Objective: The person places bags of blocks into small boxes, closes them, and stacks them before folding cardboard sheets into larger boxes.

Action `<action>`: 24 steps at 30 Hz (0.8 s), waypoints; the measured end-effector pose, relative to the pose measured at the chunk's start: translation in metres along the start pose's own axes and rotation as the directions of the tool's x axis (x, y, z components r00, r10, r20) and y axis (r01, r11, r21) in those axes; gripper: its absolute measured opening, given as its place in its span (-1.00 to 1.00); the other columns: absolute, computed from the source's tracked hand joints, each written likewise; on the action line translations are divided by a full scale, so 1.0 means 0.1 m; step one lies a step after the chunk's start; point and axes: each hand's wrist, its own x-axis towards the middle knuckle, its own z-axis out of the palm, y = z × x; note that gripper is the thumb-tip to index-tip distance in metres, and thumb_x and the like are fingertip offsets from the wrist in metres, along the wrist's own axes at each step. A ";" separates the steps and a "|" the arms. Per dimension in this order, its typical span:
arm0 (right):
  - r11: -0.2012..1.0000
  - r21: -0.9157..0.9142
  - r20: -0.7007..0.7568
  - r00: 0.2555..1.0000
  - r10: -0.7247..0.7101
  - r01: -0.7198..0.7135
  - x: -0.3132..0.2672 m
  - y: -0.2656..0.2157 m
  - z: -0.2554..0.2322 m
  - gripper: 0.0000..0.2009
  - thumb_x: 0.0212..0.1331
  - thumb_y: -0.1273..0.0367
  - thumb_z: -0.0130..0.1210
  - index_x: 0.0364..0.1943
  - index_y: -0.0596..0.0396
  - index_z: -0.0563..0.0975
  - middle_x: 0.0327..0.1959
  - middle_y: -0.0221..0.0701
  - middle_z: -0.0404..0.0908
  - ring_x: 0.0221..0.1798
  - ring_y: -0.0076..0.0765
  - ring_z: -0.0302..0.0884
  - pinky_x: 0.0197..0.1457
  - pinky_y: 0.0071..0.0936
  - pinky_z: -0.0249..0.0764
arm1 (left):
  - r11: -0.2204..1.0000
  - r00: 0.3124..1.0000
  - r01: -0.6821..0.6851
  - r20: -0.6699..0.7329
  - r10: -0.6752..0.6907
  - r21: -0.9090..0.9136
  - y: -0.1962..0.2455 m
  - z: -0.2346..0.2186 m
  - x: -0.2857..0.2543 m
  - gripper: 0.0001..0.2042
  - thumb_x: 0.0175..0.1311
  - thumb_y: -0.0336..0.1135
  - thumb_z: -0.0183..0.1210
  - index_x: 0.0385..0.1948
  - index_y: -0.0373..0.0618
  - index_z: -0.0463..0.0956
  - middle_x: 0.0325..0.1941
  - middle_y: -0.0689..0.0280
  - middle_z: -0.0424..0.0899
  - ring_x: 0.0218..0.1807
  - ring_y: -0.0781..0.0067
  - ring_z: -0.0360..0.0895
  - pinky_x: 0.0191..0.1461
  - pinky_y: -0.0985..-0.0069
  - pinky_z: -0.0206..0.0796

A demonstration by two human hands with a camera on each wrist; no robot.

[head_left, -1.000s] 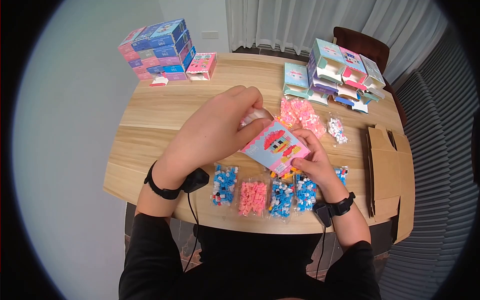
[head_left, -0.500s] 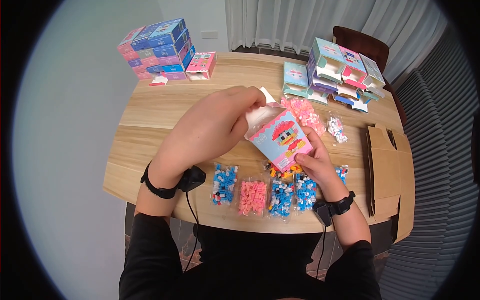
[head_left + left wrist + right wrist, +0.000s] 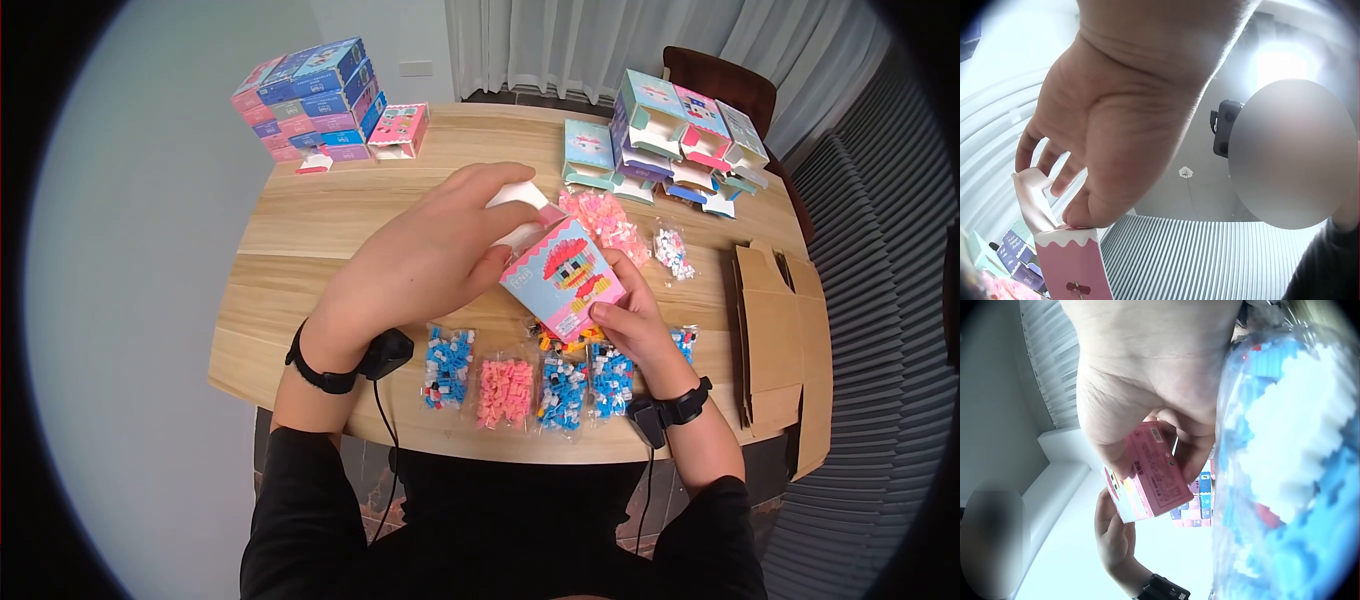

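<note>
My right hand [image 3: 642, 318] grips a small pink and light-blue building-block box [image 3: 548, 283], thumb on its front and fingers behind. The box is tilted, its open top toward the upper left, and a blocky red-and-yellow figure is printed on the front. At that top, my left hand [image 3: 430, 245] holds the raised white flap [image 3: 1035, 199], fingers over it and thumb at the box's rim. The inside of the box is mostly hidden by the left hand. Under the box lie bags of yellow-orange bricks [image 3: 566, 340] and blue-and-white bricks [image 3: 610, 383].
Along the near edge are bags of blue bricks [image 3: 447, 365] and pink bricks [image 3: 504, 392]. Farther off lie a pink brick pile [image 3: 605, 222] and a small white-brick bag [image 3: 673, 252]. Stacked boxes [image 3: 315, 100] stand far left, opened boxes [image 3: 655, 140] far right. Flattened cardboard [image 3: 780, 345] lies right.
The left hand, earlier deep over the box's opening, pulled the white flap up and back; its fingers now lie spread over the flap. The right hand tipped the box slightly more upright.
</note>
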 end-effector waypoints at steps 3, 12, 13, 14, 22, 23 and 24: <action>1.000 0.006 -0.013 1.000 0.001 -0.001 0.00 0.01 -0.01 -0.45 0.08 0.55 0.19 0.18 0.12 0.26 0.08 -0.31 0.47 0.16 -0.44 0.45 0.20 -0.47 0.40 | 0.983 0.986 0.086 -0.125 -0.107 -0.159 -0.01 0.03 0.03 -0.67 0.21 -0.53 0.08 0.05 -0.16 0.47 0.22 0.12 0.39 0.12 0.25 0.47 0.01 0.41 0.44; 1.000 -0.005 -0.014 1.000 0.000 0.000 0.01 0.01 -0.01 -0.45 0.08 0.57 0.19 0.18 0.12 0.26 0.07 -0.32 0.48 0.15 -0.46 0.46 0.17 -0.49 0.43 | 0.964 0.980 0.187 -0.027 -0.195 -0.190 0.01 -0.03 0.06 -0.84 0.23 -0.52 0.10 -0.16 -0.24 0.51 -0.31 0.25 0.59 -0.27 0.41 0.57 -0.28 0.53 0.39; 1.000 -0.007 -0.013 1.000 -0.001 0.001 0.01 0.02 -0.02 -0.45 0.08 0.57 0.19 0.18 0.11 0.26 0.07 -0.32 0.48 0.15 -0.46 0.46 0.17 -0.50 0.43 | 0.972 0.986 0.152 -0.046 -0.162 -0.177 0.01 -0.01 0.06 -0.86 0.23 -0.51 0.11 -0.19 -0.25 0.51 -0.35 0.25 0.59 -0.30 0.40 0.56 -0.31 0.53 0.38; 1.000 -0.012 -0.011 1.000 0.000 0.000 0.01 0.02 -0.02 -0.45 0.08 0.57 0.19 0.18 0.11 0.26 0.07 -0.33 0.49 0.15 -0.46 0.46 0.17 -0.50 0.43 | 0.972 0.987 0.149 -0.039 -0.158 -0.181 0.01 -0.01 0.06 -0.86 0.23 -0.50 0.11 -0.20 -0.24 0.51 -0.35 0.24 0.58 -0.31 0.40 0.56 -0.32 0.52 0.37; 0.998 -0.056 -0.003 1.000 -0.006 0.006 0.01 0.01 -0.02 -0.45 0.07 0.56 0.21 0.17 0.09 0.27 0.07 -0.34 0.50 0.14 -0.46 0.47 0.17 -0.50 0.43 | 0.981 0.979 0.162 -0.107 -0.173 -0.107 -0.02 0.03 0.06 -0.89 0.22 -0.49 0.13 -0.24 -0.23 0.50 -0.38 0.23 0.54 -0.38 0.39 0.51 -0.38 0.50 0.34; 0.998 -0.055 -0.003 1.000 -0.006 0.006 0.01 0.01 -0.02 -0.45 0.07 0.56 0.21 0.17 0.09 0.27 0.07 -0.34 0.50 0.14 -0.46 0.47 0.17 -0.50 0.43 | 0.981 0.979 0.165 -0.105 -0.176 -0.103 -0.02 0.04 0.06 -0.89 0.22 -0.49 0.14 -0.24 -0.23 0.50 -0.39 0.24 0.54 -0.40 0.39 0.50 -0.38 0.50 0.34; 0.999 -0.053 -0.003 1.000 -0.006 0.006 0.01 0.01 -0.02 -0.45 0.07 0.56 0.22 0.17 0.09 0.27 0.07 -0.34 0.50 0.14 -0.46 0.47 0.17 -0.50 0.43 | 0.981 0.979 0.169 -0.102 -0.178 -0.099 -0.03 0.04 0.06 -0.89 0.22 -0.49 0.14 -0.25 -0.23 0.50 -0.39 0.24 0.54 -0.41 0.39 0.49 -0.38 0.50 0.33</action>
